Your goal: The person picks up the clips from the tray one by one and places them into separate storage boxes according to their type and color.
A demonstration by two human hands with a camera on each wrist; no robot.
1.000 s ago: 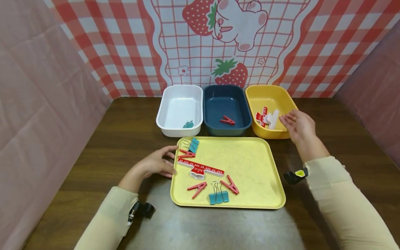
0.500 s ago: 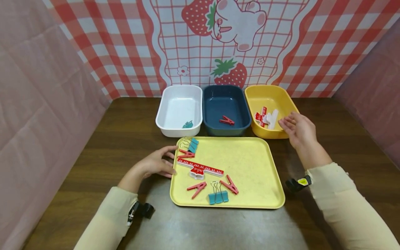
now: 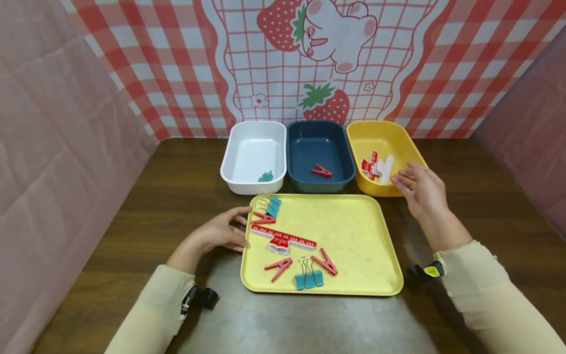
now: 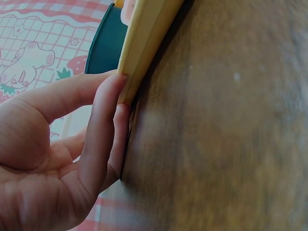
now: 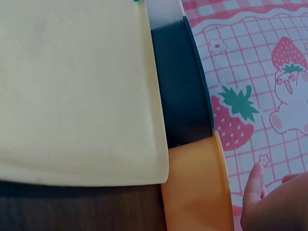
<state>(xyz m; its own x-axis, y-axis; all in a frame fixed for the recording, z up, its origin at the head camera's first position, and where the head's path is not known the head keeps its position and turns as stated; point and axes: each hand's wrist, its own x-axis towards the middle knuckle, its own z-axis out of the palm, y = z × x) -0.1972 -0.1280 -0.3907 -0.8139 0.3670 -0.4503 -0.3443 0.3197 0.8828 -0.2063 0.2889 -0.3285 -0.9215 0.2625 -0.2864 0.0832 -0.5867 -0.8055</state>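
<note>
My left hand (image 3: 223, 230) is at the left edge of the pale yellow tray (image 3: 353, 241), its fingertips touching the rim; the left wrist view shows the fingers (image 4: 103, 125) against the tray's side. On the tray lie a long red-and-white clip (image 3: 284, 238), two teal binder clips (image 3: 309, 280) and three red clothespins (image 3: 279, 268), all toward its left and front. My right hand (image 3: 425, 191), fingers loose and holding nothing, hovers by the front right rim of the yellow bin (image 3: 376, 188). That bin contains a red-and-white clip (image 3: 369, 165) and a white clip (image 3: 385, 169).
Left of the yellow bin stand a dark blue bin (image 3: 322, 187) with one red clothespin (image 3: 321, 170) and a white bin (image 3: 254, 188) with a teal clip (image 3: 266, 176). Behind the bins hangs a checked strawberry cloth (image 3: 185, 73). Everything stands on a dark wood table (image 3: 146, 216).
My right hand has drifted slightly toward me along the yellow bin's right side. The left hand, tray and clips stay where they were.
</note>
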